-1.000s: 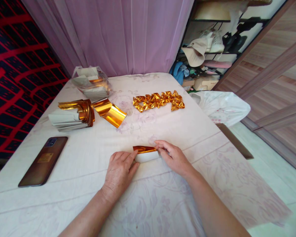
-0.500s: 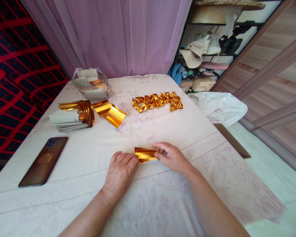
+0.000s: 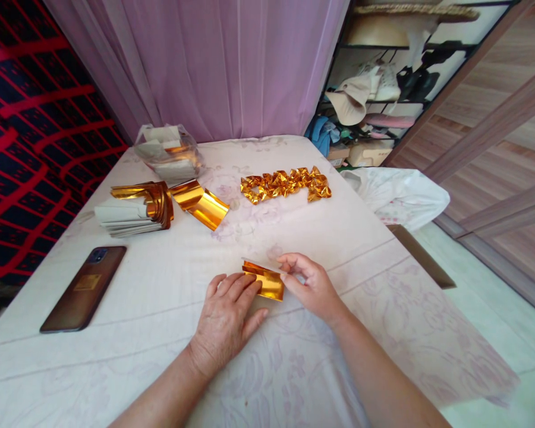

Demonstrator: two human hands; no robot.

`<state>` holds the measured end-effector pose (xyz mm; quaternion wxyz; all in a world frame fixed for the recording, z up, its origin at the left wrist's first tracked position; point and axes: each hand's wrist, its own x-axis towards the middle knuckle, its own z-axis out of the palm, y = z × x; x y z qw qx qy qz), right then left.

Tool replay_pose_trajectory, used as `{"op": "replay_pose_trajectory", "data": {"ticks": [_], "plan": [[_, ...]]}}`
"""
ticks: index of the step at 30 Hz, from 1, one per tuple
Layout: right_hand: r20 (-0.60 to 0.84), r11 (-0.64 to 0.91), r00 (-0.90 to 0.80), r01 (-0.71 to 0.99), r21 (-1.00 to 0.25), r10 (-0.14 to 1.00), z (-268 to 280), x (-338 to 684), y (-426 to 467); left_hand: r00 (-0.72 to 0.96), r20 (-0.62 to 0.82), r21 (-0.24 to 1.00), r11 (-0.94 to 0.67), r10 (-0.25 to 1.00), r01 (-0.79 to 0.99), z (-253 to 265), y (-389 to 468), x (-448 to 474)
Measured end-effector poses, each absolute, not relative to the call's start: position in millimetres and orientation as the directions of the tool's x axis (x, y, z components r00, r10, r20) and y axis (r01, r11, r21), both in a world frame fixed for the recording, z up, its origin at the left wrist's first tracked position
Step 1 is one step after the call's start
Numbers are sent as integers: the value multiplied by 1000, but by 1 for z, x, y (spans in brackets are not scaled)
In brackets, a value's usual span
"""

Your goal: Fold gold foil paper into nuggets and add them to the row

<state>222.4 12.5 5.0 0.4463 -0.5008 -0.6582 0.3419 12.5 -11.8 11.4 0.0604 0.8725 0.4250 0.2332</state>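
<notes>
A sheet of gold foil paper (image 3: 271,288), partly folded with a pale edge raised at the back, lies on the cloth-covered table between my hands. My left hand (image 3: 225,315) rests over its left end, fingers flat on the foil and thumb spread away. At the right end, my right hand (image 3: 310,288) pinches the raised edge between thumb and fingers. Farther back is a cluster of folded gold foil pieces (image 3: 285,185). Loose gold sheets (image 3: 207,208) lie to the left, beside a bent stack of foil paper (image 3: 125,217).
A phone (image 3: 84,288) lies face down at the left. A clear plastic bag of paper (image 3: 172,154) sits at the table's back left. Behind the table hangs a purple curtain (image 3: 223,71). A shelf with shoes and a cap (image 3: 350,98) and a white bag (image 3: 401,193) are at the right.
The foil sheet has turned slightly, its back edge now lifted by my right hand. My left thumb has moved away from the other fingers, toward me.
</notes>
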Motion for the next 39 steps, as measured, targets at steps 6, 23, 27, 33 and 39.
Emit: {"op": "replay_pose_trajectory", "data": {"ticks": [6,23,27,33,39], "plan": [[483,569,-300,436,-697,822,15,209,4,424,332,555,-538,843,635,12,-11,10],[519,539,-188,484,-689,834,25,213,4,359,-90,969,-2,929,248,11,-7,2],[231,304,-202,513,-803,952,15,209,2,367,-157,956,49,917,288,3,-6,0],[137,188,-137,847,-497,981,0,202,6,185,196,682,-269,963,679,-3,1,-5],[43,111,-102,943,-314,994,4,198,10,501,426,324,-645,753,692,6,-4,0]]}}
